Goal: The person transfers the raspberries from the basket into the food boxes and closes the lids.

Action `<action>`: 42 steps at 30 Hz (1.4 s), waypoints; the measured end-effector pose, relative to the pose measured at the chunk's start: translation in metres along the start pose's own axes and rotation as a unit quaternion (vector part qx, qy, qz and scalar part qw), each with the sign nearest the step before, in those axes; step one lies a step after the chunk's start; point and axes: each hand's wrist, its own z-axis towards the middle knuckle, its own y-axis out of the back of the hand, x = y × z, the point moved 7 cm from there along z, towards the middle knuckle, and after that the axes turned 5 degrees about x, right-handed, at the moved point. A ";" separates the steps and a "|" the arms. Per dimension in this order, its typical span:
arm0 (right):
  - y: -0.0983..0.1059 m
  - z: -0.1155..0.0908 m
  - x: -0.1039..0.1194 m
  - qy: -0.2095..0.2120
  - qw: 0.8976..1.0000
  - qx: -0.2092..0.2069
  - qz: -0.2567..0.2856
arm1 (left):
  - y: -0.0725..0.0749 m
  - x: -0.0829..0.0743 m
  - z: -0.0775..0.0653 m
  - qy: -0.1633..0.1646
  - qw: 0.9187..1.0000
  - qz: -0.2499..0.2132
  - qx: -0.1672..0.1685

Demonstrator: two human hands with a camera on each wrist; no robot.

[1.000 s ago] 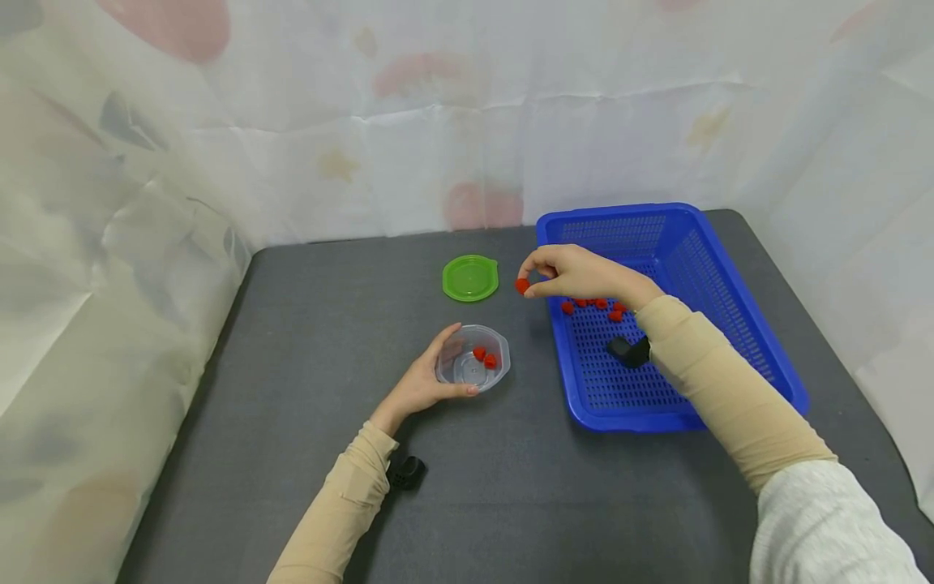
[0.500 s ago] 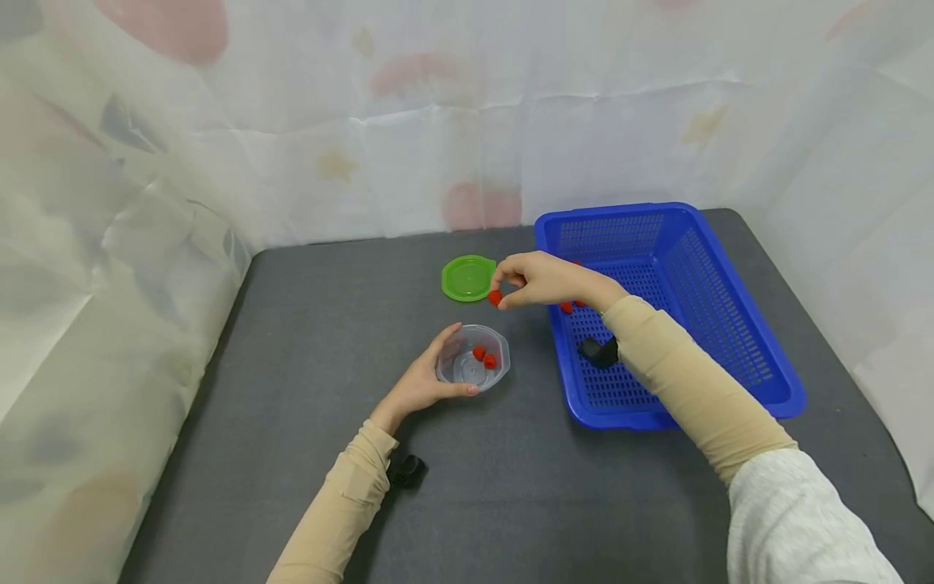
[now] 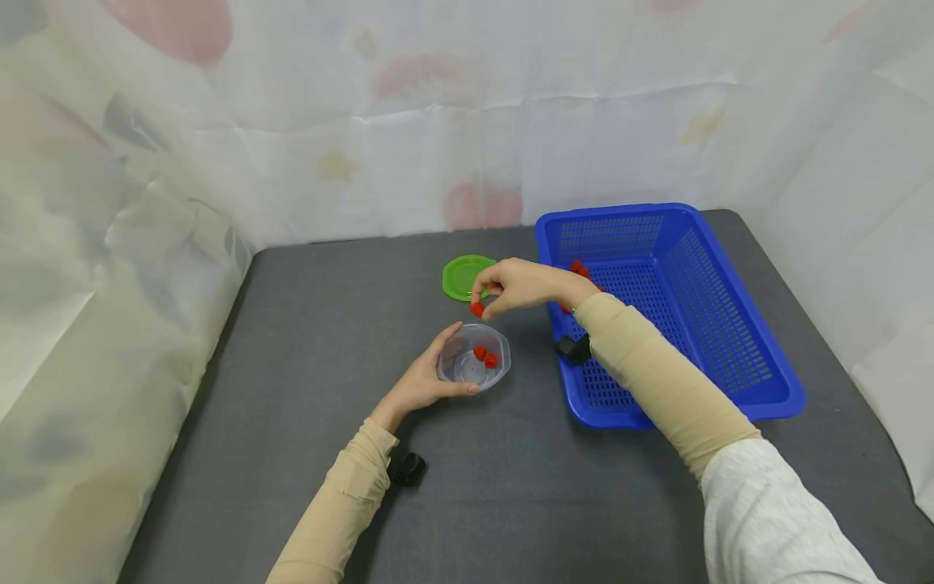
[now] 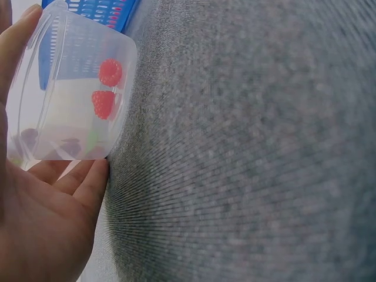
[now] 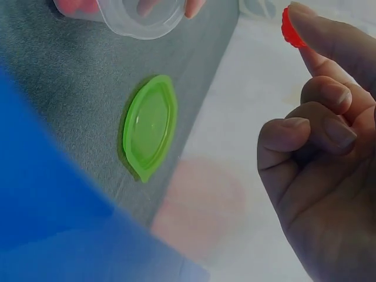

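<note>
A clear plastic container (image 3: 461, 370) stands on the grey table with two red raspberries (image 4: 110, 73) on its bottom. My left hand (image 3: 419, 381) grips it from the left side, thumb at the near wall and fingers round the far one. Between thumb and forefinger, my right hand (image 3: 521, 285) pinches another raspberry (image 5: 290, 29), held above the table just beyond the container's far rim. The other fingers of that hand are curled towards the palm in the right wrist view. Behind the container lies a green lid (image 3: 461, 277), partly covered by the right hand in the head view.
A blue plastic basket (image 3: 766, 357) stands at the right with several raspberries (image 3: 579, 268) inside, some hidden behind the right forearm. A pale printed sheet (image 3: 409, 162) hangs behind the table and along both sides. Small black cameras (image 3: 409, 470) are worn at the wrists.
My right hand has carried the pinched raspberry left and slightly nearer, from the basket's left edge to the container's far side. The left hand and the container have stayed in place.
</note>
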 end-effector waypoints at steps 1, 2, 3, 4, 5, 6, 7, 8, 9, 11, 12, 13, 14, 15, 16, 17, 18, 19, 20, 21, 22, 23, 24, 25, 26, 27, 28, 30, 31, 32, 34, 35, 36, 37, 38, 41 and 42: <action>-0.001 0.002 0.000 0.000 1.000 0.002 0.000 | 0.000 0.000 0.000 0.001 1.000 0.000 0.001; -0.001 0.005 0.000 -0.002 1.000 0.004 0.001 | 0.000 0.000 0.000 0.001 1.000 -0.001 0.002; -0.002 0.007 -0.001 -0.003 1.000 0.006 0.002 | 0.000 0.000 -0.001 0.000 1.000 -0.001 0.003; -0.003 0.009 -0.001 -0.004 1.000 0.007 0.004 | 0.000 0.000 -0.001 -0.003 1.000 -0.002 0.005; -0.003 0.011 -0.002 -0.005 1.000 0.009 0.006 | 0.000 -0.001 -0.002 -0.008 1.000 -0.003 0.006; -0.004 0.014 -0.002 -0.005 1.000 0.012 0.009 | 0.000 -0.004 -0.003 -0.005 1.000 -0.006 0.009; -0.005 0.016 -0.003 -0.005 1.000 0.015 0.012 | 0.000 -0.010 -0.005 -0.005 1.000 -0.007 0.012; -0.006 0.018 -0.003 -0.004 1.000 0.019 0.015 | 0.000 -0.013 -0.007 -0.007 1.000 -0.009 0.014; -0.008 0.020 -0.003 -0.002 1.000 0.024 0.018 | 0.000 -0.014 -0.007 -0.010 1.000 -0.008 0.014; -0.011 0.023 -0.004 -0.002 0.999 0.035 0.023 | 0.000 -0.014 -0.007 -0.007 1.000 -0.006 0.014; -0.013 0.025 -0.004 -0.002 0.999 0.040 0.024 | 0.000 -0.014 -0.006 -0.004 1.000 -0.005 0.014; -0.015 0.026 -0.004 -0.004 0.999 0.045 0.026 | 0.000 -0.010 -0.004 -0.006 1.000 -0.002 0.011; -0.017 0.026 -0.004 -0.006 0.998 0.050 0.028 | 0.000 -0.005 -0.002 -0.006 1.000 0.000 0.009; -0.018 0.027 -0.004 -0.008 0.998 0.056 0.031 | 0.000 -0.001 0.000 -0.005 1.000 0.004 0.008; -0.020 0.028 -0.004 -0.010 0.997 0.061 0.034 | 0.000 -0.001 0.000 -0.003 1.000 0.005 0.008; -0.021 0.028 -0.004 -0.012 0.997 0.067 0.036 | 0.000 0.000 0.000 -0.002 1.000 0.005 0.008; -0.023 0.029 -0.004 -0.012 0.997 0.073 0.038 | 0.000 0.000 0.001 -0.004 1.000 0.006 0.009; -0.025 0.030 -0.005 -0.012 0.996 0.079 0.041 | 0.000 0.000 0.001 -0.004 1.000 0.006 0.008; -0.027 0.031 -0.005 -0.014 0.995 0.087 0.044 | -0.001 0.000 0.001 -0.003 1.000 0.006 0.008; -0.030 0.032 -0.006 -0.014 0.995 0.094 0.042 | -0.001 0.000 0.001 -0.003 1.000 0.005 0.008; -0.032 0.033 -0.008 -0.015 0.994 0.100 0.039 | -0.001 0.000 0.001 -0.006 1.000 0.005 0.008; -0.034 0.034 -0.009 -0.015 0.994 0.106 0.037 | -0.001 0.000 0.001 -0.006 1.000 0.004 0.007; -0.037 0.035 -0.010 -0.015 0.993 0.112 0.034 | -0.001 0.001 0.001 -0.006 1.000 0.003 0.007; -0.039 0.036 -0.010 -0.017 0.992 0.117 0.033 | -0.001 0.001 0.000 -0.003 1.000 0.001 0.006; -0.041 0.037 -0.011 -0.017 0.992 0.121 0.029 | -0.001 0.001 0.000 -0.004 1.000 0.003 0.005; -0.042 0.037 -0.012 -0.017 0.992 0.124 0.026 | -0.001 0.002 0.000 -0.003 1.000 0.002 0.003; -0.044 0.038 -0.013 -0.017 0.992 0.125 0.023 | -0.001 0.002 0.000 -0.003 1.000 0.001 0.002; -0.045 0.039 -0.014 -0.022 0.992 0.126 0.017 | 0.000 0.002 0.000 0.000 1.000 -0.001 0.000; -0.046 0.039 -0.014 -0.024 0.992 0.127 0.011 | 0.000 0.003 -0.001 0.001 1.000 -0.002 -0.001; -0.047 0.040 -0.015 -0.028 0.991 0.127 0.006 | 0.000 0.002 -0.001 -0.001 1.000 -0.003 -0.001; -0.048 0.040 -0.017 -0.036 0.991 0.128 -0.002 | 0.000 0.002 -0.001 -0.001 1.000 -0.006 0.001; -0.048 0.040 -0.018 -0.040 0.991 0.128 -0.004 | 0.000 0.002 -0.001 -0.001 1.000 -0.005 0.001; -0.049 0.040 -0.018 -0.043 0.991 0.129 -0.005 | 0.000 0.002 -0.001 0.000 1.000 -0.005 0.002; -0.049 0.040 -0.019 -0.045 0.990 0.130 -0.006 | 0.000 0.002 -0.001 0.002 1.000 -0.004 0.002; -0.049 0.041 -0.019 -0.047 0.990 0.130 -0.005 | 0.000 0.002 -0.001 0.002 1.000 -0.003 0.001; -0.050 0.041 -0.019 -0.051 0.990 0.129 -0.004 | 0.000 0.002 -0.001 0.005 1.000 -0.001 0.000; -0.050 0.041 -0.019 -0.052 0.990 0.130 -0.004 | 0.000 0.002 -0.001 0.005 1.000 -0.001 0.000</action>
